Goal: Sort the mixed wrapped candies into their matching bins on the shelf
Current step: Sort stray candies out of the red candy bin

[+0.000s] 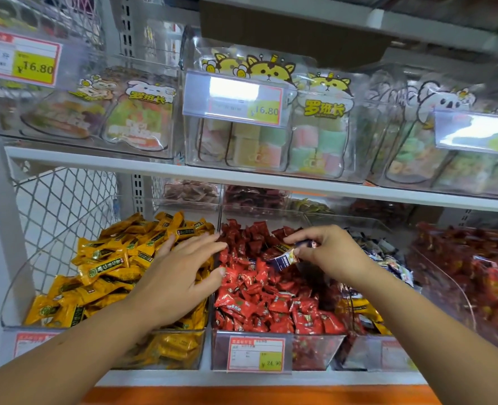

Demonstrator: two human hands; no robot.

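Clear bins line the lower shelf. The left bin (11, 305) is heaped with yellow wrapped candies (110, 264). The middle bin (221, 350) holds red wrapped candies (259, 299). Beside it on the right is a bin with dark blue and white candies (388, 258) and some yellow ones. My left hand (183, 273) lies spread with straight fingers over the divide between the yellow and red bins. My right hand (326, 252) hovers over the red bin and pinches a dark blue wrapped candy (284, 260) between thumb and fingers.
A bin of red packets (481, 276) stands at the far right. The upper shelf (154, 168) carries clear boxes of bagged gummies (320, 124) with price tags (236, 97). A wire mesh panel (63, 206) closes the left side. More bins sit behind.
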